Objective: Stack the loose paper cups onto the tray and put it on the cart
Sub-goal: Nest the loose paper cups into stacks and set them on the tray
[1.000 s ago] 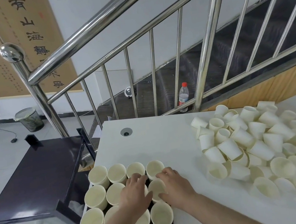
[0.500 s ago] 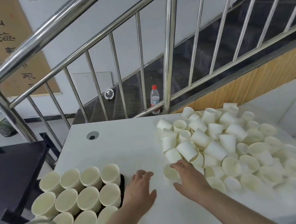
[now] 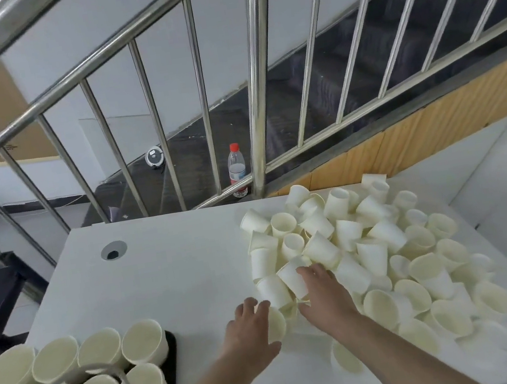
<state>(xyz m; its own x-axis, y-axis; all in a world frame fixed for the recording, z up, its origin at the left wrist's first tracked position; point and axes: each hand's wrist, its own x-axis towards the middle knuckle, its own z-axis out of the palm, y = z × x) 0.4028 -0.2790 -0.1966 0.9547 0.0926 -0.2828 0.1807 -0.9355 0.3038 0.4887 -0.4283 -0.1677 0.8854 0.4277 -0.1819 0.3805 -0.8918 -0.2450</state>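
The white table carries everything, and the heap of loose paper cups is the landmark, spread over the table's right half. Well to the left of the heap, at the table's near corner, the black tray holds rows of upright cups. A water bottle stands beyond the heap, behind the railing. At the heap's near left edge the right hand lies over a tipped cup, fingers curled on it, while the left hand reaches in relaxed, fingertips touching a cup, gripping nothing. The risk I judge: tugging from the heap's edge could roll neighbours off the table, or crush thin paper
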